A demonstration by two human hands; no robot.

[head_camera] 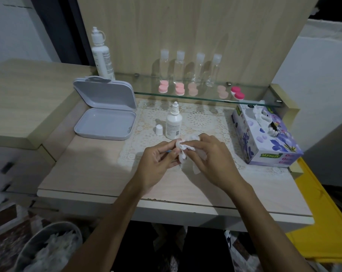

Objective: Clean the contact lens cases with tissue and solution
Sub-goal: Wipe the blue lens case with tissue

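My left hand and my right hand meet over the lace mat, both pinching a crumpled white tissue. The tissue hides most of what my left fingers hold; only a sliver of something blue shows at them. A small white solution bottle stands uncapped just behind my hands, its cap beside it on the left. Several pink contact lens cases and a darker pink one sit on the glass shelf.
An open grey box lies at the left. A tall white bottle and several clear bottles stand on the shelf. A purple tissue box is at the right. A bin with used tissues stands on the floor, lower left.
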